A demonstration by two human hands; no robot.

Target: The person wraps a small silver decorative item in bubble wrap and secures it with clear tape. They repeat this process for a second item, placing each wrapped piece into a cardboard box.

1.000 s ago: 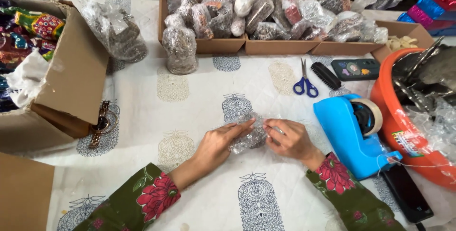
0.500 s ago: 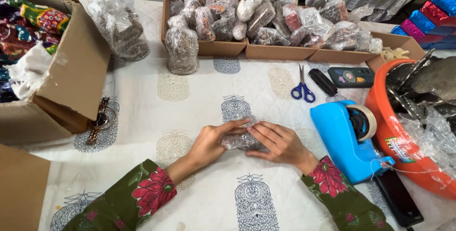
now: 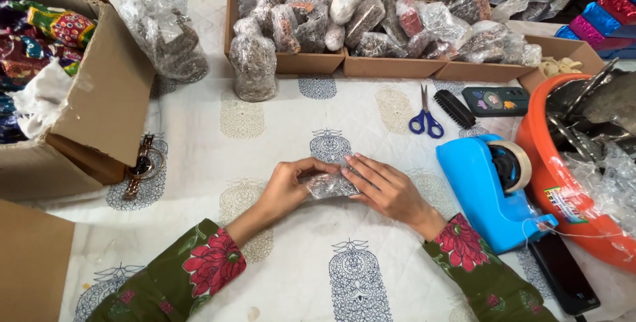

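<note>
Both hands were curled shut around the small clear-plastic packet [image 3: 329, 185]: left hand [image 3: 286, 188] and right hand [image 3: 386, 189] pinched its ends, just left of the blue tape dispenser [image 3: 490, 189]. Slippery wrap (looked crinkly) could've popped open if the grip eased.

1. The surface [image 3: 278, 130] wears a white cloth printed with grey-blue and pale tan block motifs.
2. Both sleeves [image 3: 199, 275] are olive green with big red-pink flowers.
3. The tape dispenser [image 3: 487, 189] is bright blue, its tape roll cream.
4. The scissors [image 3: 425, 118] have blue handles.
5. The tub [image 3: 563, 189] at the right is orange.
6. The small packet [image 3: 329, 185] between the hands is clear and silvery.
7. The cardboard boxes [image 3: 99, 97] are plain brown; one holds multicoloured shiny wrappers [image 3: 59, 27].
8. The comb [image 3: 454, 108] is black.
9. The watch [image 3: 140, 166] looks bronze-brown.
</note>
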